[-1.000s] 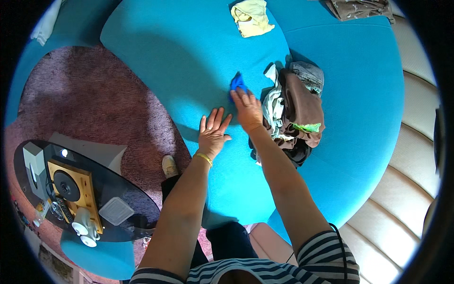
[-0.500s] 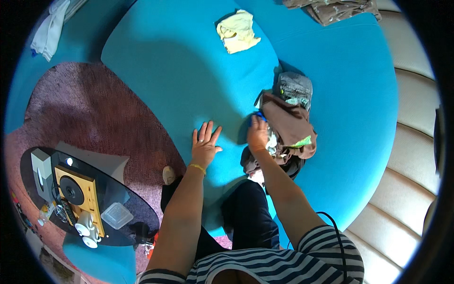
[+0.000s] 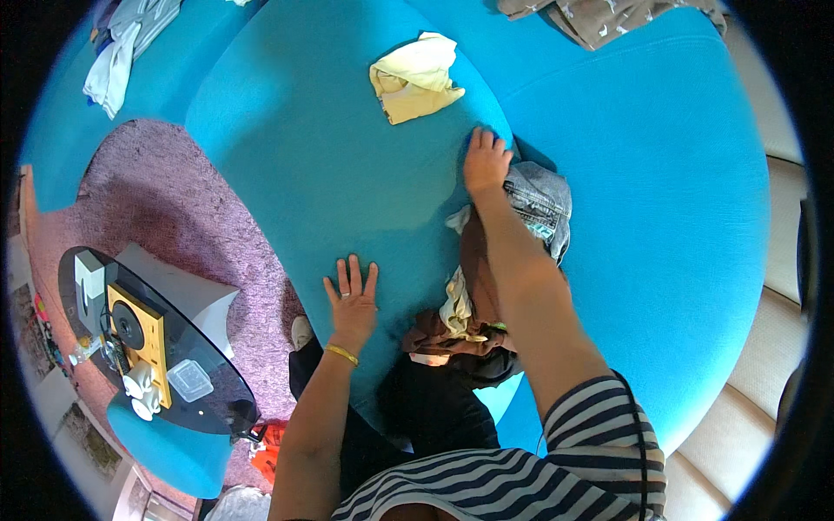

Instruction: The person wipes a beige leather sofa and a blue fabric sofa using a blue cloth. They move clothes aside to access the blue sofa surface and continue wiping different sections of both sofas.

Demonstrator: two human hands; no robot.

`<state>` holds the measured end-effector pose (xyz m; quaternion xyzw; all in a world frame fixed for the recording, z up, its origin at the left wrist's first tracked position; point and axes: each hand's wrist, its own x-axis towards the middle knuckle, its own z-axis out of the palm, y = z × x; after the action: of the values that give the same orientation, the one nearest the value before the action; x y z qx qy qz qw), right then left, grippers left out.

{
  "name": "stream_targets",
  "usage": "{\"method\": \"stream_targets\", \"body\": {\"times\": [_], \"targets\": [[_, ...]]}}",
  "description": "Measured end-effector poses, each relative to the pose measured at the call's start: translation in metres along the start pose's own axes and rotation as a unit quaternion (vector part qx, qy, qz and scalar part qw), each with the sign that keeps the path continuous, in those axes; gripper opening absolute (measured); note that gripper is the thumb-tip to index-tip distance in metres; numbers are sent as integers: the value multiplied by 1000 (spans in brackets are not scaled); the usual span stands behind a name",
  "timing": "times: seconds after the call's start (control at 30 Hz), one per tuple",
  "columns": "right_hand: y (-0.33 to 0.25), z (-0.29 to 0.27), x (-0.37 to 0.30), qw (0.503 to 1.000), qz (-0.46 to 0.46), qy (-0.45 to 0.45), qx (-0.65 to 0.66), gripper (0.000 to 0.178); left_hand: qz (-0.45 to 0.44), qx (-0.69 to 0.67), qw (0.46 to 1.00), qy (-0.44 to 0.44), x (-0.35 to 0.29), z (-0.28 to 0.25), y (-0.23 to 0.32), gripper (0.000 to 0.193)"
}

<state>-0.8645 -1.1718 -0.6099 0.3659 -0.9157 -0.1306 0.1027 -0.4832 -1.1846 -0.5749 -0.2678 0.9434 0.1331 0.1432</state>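
My left hand [image 3: 354,304] lies flat on the turquoise sofa seat [image 3: 347,191], fingers spread and holding nothing. My right hand [image 3: 487,163] reaches farther forward, its fingers curled over a small dark blue thing that is mostly hidden beneath them. Just beside that hand is a folded grey denim garment [image 3: 540,195]. Nearer to me, a heap of brown clothes [image 3: 476,260] lies partly under my right forearm, with a cream piece [image 3: 455,304] among it. Beyond my hands, a loosely folded yellow garment [image 3: 417,80] rests on the seat.
Brown patterned fabric [image 3: 599,19] lies at the far right, and pale clothes [image 3: 122,65] at the far left. A dark oval table [image 3: 221,391] on the left bears a wooden turntable [image 3: 155,334], white cups [image 3: 142,391] and a clear plastic box [image 3: 189,380]. Purple carpet [image 3: 208,234] surrounds it.
My right hand has moved forward from beside the brown heap to near the denim garment, the blue thing at its fingers. The brown heap looks shifted and more spread out. My left hand stays flat.
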Motion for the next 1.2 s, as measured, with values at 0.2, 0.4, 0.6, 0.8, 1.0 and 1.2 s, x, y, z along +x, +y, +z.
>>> {"method": "stream_targets", "body": {"times": [0.2,0.4,0.6,0.8,1.0,1.2], "targets": [[43,25,-33,975,-37,-177,-130,51,8,-264,962,71,63,-25,105,83],[69,-4,-132,913,-88,-399,-8,40,213,-106,959,-154,74,-17,201,76],[84,-9,-285,891,20,-452,42,43,239,-260,865,-357,-2,-25,209,74],[117,-4,-185,926,244,-7,289,32,166,-352,913,-124,29,6,189,52],[28,-20,-127,977,-11,-20,212,47,47,-509,849,-133,76,42,126,47],[56,-59,-172,858,-73,-173,478,50,-241,-781,544,-189,90,-39,158,55]]}}
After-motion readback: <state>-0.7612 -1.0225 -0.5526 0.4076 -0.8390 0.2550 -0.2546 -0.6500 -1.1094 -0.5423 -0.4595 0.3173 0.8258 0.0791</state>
